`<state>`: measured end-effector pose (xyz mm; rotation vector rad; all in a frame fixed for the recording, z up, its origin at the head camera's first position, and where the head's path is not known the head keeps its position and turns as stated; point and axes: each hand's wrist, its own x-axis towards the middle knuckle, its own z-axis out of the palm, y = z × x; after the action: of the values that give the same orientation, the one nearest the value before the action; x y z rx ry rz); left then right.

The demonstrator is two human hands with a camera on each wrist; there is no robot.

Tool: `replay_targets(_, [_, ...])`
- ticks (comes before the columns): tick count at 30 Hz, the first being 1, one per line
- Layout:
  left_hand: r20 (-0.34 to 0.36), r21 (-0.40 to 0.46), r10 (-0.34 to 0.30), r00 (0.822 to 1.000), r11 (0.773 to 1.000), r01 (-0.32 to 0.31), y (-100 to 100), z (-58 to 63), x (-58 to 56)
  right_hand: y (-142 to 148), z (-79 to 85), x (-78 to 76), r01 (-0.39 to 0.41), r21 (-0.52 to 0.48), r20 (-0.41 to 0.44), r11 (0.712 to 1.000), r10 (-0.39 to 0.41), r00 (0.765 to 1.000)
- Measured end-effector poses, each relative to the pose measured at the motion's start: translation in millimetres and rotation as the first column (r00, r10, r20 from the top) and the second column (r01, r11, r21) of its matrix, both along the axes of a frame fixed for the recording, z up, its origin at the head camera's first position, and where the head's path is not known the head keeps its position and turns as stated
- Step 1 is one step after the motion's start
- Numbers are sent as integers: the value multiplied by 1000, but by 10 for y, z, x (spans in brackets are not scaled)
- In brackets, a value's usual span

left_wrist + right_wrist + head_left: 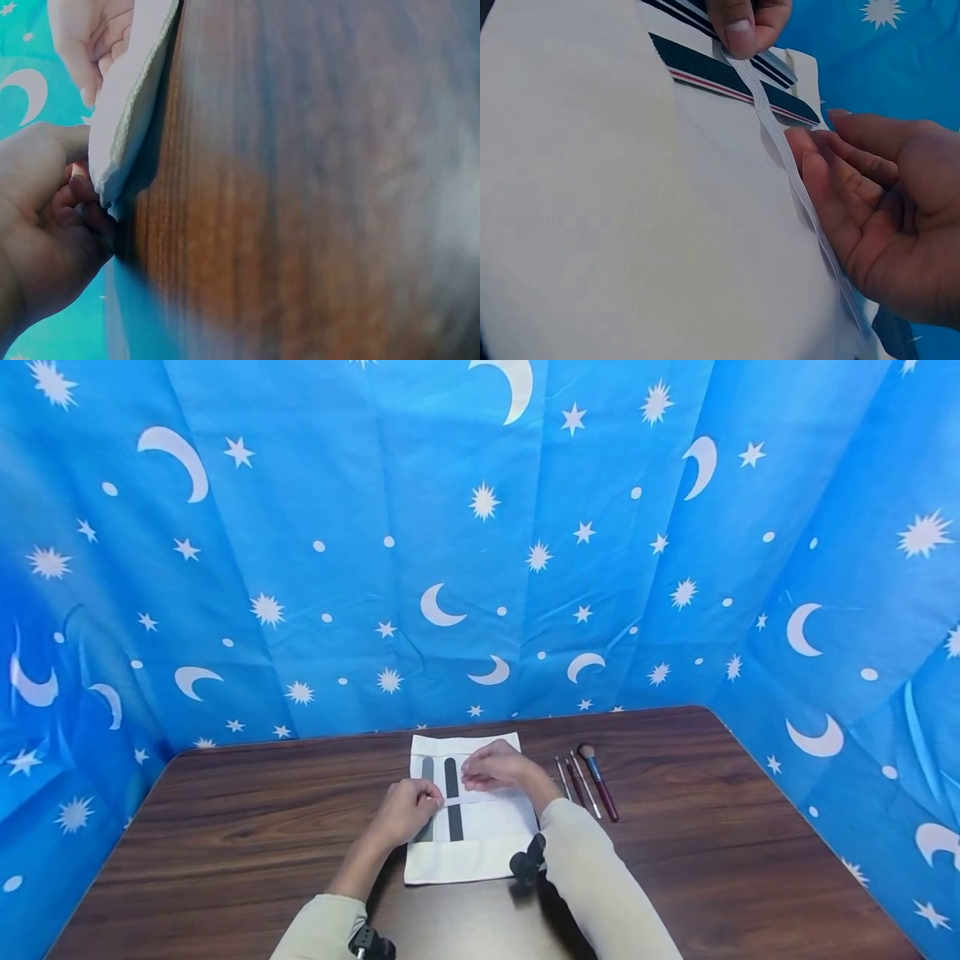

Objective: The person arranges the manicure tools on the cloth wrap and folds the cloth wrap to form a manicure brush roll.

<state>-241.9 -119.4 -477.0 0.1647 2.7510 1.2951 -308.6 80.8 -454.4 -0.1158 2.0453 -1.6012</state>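
Note:
A white fabric roll [491, 860] lies unfolded, with a white elastic band [780, 142] running across it. Two nail files are tucked under that band: a grey one [427, 768] on the left and a black one [452, 777] beside it. My left hand [408, 810] pinches the band between thumb and finger, over the grey file. Just right of the black file, my right hand [889, 202] holds nothing; its fingers are loosely bent along the band's far side. In the left wrist view, the left hand [49, 217] is at the roll's edge.
To the right of the roll lie a makeup brush [596, 777], two slim metal tools and a dark red tool [575, 781]. They rest on the brown wooden table [247, 827]. A blue curtain [337, 510] with moons and stars hangs behind and at the sides.

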Motion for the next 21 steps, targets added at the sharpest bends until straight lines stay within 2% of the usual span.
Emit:
replay_targets(5, [5, -2, -11, 1000, 1000, 11, -24, 6, -10, 144, 2, 68, -8, 31, -113, 999, 11, 994])
replay_targets(10, [-36, 1, 19, 999, 1000, -19, -27, 128, -44, 349, 151, 51, 5, 20, -221, 1000, 0, 975])
replay_targets(13, [-53, 11, 30, 998, 1000, -30, 27, 223, -40, 515, 262, 61, 43, 23, -254, 999, -36, 967])
replay_targets(16, [-58, 21, 8, 998, 1000, -7, 115, 269, -42, 697, 308, 95, 103, 12, -254, 995, -97, 962])
replay_targets(21, [-54, -19, -39, 998, 999, 38, 225, 205, -55, 964, 284, 160, 164, -28, -257, 986, -166, 952])
